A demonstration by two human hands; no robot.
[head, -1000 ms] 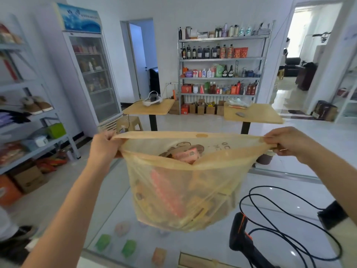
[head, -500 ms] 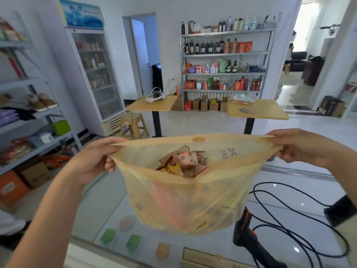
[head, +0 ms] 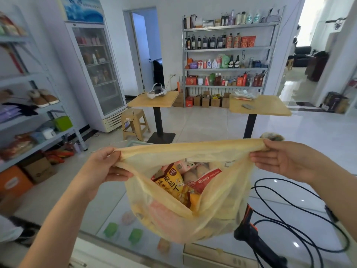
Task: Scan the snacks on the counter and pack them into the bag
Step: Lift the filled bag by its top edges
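We see a thin, see-through yellow plastic bag [head: 212, 213], shiny snack packets [head: 172, 182] inside, and a smooth, shiny glass counter [head: 289, 215].

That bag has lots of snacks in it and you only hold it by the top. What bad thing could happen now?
1. The thin bag is held only where the left hand and right hand pinch its rim; if a grip slips, the snacks could spill.
2. The rim looks pulled tight between the hands, so the plastic might tear.
3. The scanner and its black cable lie right by the bag's bottom; lowering the bag could snag them.
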